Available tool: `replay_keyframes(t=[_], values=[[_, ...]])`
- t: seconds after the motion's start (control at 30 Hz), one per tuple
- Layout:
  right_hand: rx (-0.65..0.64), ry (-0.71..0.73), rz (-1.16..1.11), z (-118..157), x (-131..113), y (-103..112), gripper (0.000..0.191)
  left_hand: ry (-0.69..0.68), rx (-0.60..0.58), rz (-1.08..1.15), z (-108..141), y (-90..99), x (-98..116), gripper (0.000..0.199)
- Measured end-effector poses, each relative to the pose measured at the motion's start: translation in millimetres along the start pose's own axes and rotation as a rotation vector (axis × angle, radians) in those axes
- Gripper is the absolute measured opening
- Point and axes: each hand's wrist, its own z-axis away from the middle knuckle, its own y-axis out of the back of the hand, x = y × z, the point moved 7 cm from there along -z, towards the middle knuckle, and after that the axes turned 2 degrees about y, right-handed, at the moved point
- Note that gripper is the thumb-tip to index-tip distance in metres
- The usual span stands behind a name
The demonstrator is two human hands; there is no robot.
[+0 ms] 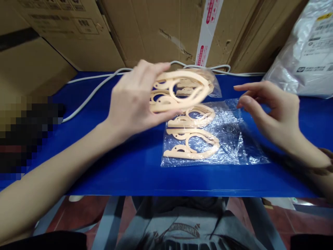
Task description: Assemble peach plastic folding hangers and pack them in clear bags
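Observation:
My left hand [132,99] grips a beige folding hanger [204,80], folded up, between thumb and fingers, raised over the blue table [125,177]. Beneath it lies a clear plastic bag [234,139] with folded hangers [215,149] in or on it; glare on the film hides which. Just behind the held hanger, another clear bag [216,91] contains more beige pieces, partly covered from view. To the right of the flat bag, my right hand [278,114] hovers with curved fingers, thumb and forefinger apart, holding nothing.
A white cable [97,86] runs along the table's back, in front of large cardboard boxes [156,34]. At the right stands a white plastic parcel [301,59]. A dark, pixelated object [23,135] is at the left edge.

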Motion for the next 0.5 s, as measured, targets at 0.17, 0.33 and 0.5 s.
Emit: replay_keyframes(t=[0.17, 0.33, 0.5], values=[[-0.166, -0.075, -0.396, 6, -11, -14, 0.032, -0.259, -0.012, -0.032, 20, -5.5, 44, 0.080], [-0.233, -0.175, -0.454, 7, -14, -21, 0.032, -0.141, -0.191, 0.039, 16, -11.9, 46, 0.078], [-0.287, -0.162, -0.498, 8, -14, -26, 0.035, -0.139, -0.204, 0.071, 12, -16.6, 44, 0.082]])
